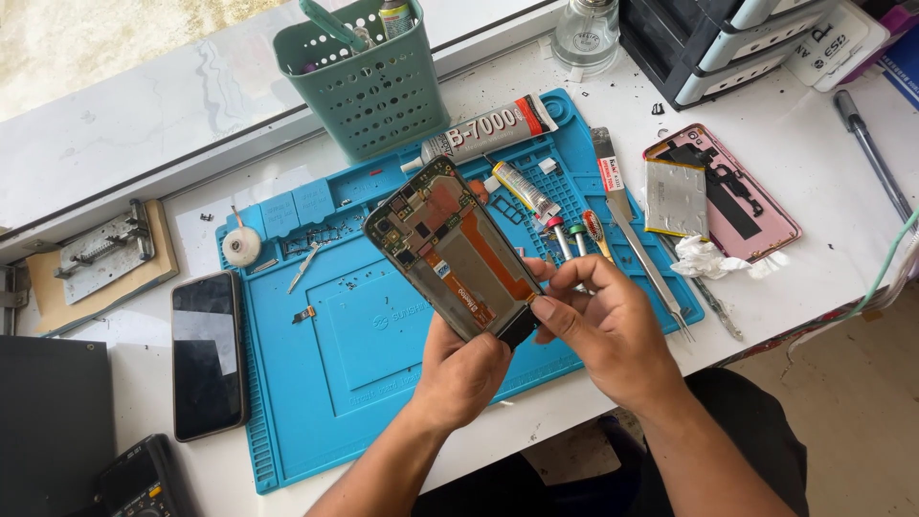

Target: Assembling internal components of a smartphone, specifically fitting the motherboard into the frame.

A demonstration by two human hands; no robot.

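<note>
The opened phone (450, 251) is held tilted above the blue mat (345, 383). The left hand (464, 373) grips its lower end; the right hand (598, 321) pinches its lower corner. A steady grip there, clear of the orange flex, seems wise. Glue tube (488, 131) lies on the mat's far edge.

Bright daylight is flooding in from the window at the top. The tabletop (804, 115) is showing soft shadows, and focus is staying sharp throughout.

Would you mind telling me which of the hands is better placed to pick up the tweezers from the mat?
Probably the right hand. It only pinches the lower edge of the opened phone, and the tweezers lie just beyond it on the blue mat. The left hand grips the phone from below, supporting it.
</note>
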